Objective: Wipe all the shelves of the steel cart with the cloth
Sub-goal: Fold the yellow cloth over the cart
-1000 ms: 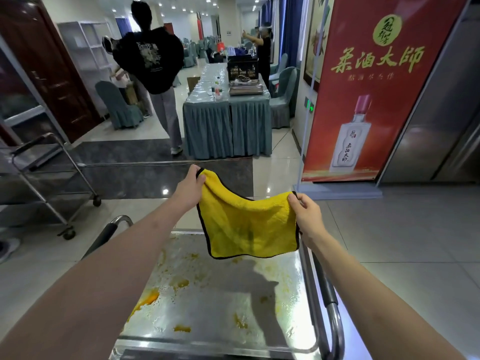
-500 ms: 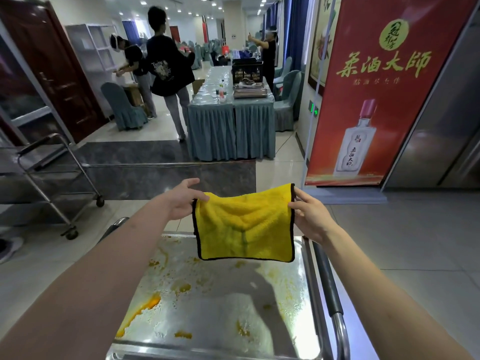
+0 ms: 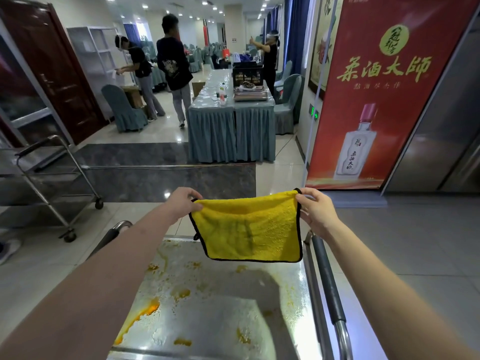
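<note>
Yellow cloth [image 3: 249, 229], black-edged, hangs spread in mid-frame, clear of the cart's top shelf [image 3: 220, 307] below it. Left hand [image 3: 181, 202] pinches the upper left corner; right hand [image 3: 315, 211] pinches the upper right corner. Lower edge hangs free, not touching steel.

Step, as I read it: cloth being readied, wiping not yet begun. Orange-yellow smears [image 3: 148, 309] sit untouched across the shelf, heaviest lower left of centre, with smaller spots toward the far edge.

Next move likely calls for bringing the cloth down flat on the shelf and pressing it across the smears, probably with one hand letting go first. Sticky residue may need several passes.

Hidden or unclear: lower shelves are out of sight beneath the top one, so their condition cannot be told. Near edge of the cart is cut off at the bottom of the frame. Padded handle [image 3: 328, 276] at right runs out of frame. Fingertips behind the cloth are not visible.
</note>
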`<state>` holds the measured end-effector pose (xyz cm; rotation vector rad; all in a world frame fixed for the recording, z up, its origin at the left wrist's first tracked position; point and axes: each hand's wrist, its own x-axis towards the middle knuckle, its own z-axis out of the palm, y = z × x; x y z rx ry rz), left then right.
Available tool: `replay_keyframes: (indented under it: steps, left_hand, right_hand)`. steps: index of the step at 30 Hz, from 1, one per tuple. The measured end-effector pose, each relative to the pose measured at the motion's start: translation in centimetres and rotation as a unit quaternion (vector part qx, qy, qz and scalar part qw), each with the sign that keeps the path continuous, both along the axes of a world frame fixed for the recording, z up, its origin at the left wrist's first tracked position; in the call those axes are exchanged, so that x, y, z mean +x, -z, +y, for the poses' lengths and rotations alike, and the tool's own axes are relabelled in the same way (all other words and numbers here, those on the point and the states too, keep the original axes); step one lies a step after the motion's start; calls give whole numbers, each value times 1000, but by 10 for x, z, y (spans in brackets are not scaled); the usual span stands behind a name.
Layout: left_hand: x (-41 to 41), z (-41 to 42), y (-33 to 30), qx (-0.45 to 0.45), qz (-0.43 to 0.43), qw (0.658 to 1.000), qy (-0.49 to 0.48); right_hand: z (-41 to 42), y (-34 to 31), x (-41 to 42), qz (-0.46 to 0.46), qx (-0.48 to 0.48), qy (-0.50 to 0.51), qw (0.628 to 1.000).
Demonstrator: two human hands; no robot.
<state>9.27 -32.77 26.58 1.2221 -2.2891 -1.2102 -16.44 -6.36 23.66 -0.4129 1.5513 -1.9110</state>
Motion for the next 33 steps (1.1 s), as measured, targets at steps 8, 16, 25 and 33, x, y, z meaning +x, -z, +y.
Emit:
replay_keyframes:
  steps: [8, 16, 25, 33]
  left_hand:
    - [-2, 7, -12, -54, -64, 996, 11]
    - [-2, 0, -26, 109, 119, 982, -95]
    - [-5, -2, -31, 40, 74, 996, 5]
    - [-8, -4, -31, -115, 52, 992, 5]
  right_hand:
    - [-3, -14, -4, 86, 50, -11, 995]
    - [-4, -25, -22, 86, 22, -2, 996]
    - [-5, -46, -32, 291, 142, -55, 944]
    - [-3, -46, -35, 402, 224, -48, 887]
